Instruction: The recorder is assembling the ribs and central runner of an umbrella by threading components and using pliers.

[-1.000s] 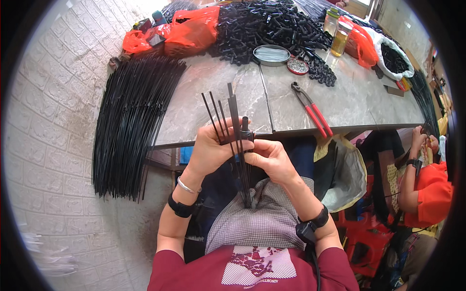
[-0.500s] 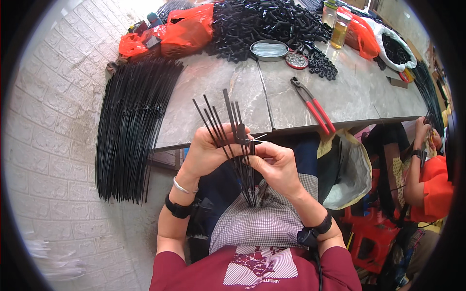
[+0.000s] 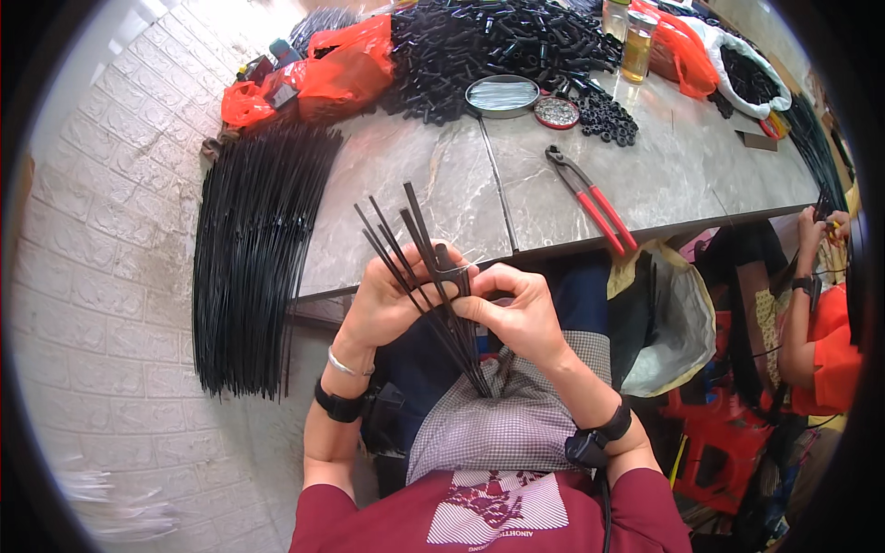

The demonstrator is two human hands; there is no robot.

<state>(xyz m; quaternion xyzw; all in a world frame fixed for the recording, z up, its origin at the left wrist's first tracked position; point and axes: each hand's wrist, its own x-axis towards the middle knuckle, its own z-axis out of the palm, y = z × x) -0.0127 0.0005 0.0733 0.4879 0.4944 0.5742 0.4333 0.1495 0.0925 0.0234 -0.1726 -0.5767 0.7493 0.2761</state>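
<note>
Hands together on a sheaf of black rods just off the near edge of a gray table.
The left hand is wrapped around the rods; the right hand presses in beside a thin pale strand, its exact grip hidden. Red-handled pliers lie on the table.

A hand-assembly workshop: the stone-patterned tabletop carries a heap of short black parts, a round tin of pale sticks and red-handled cutters, with a thick sheaf of slim rods at its left end and some black rods held over the lap. Another person is at the far right, near what seems a red plastic stool, though clutter hides much of it.
</note>
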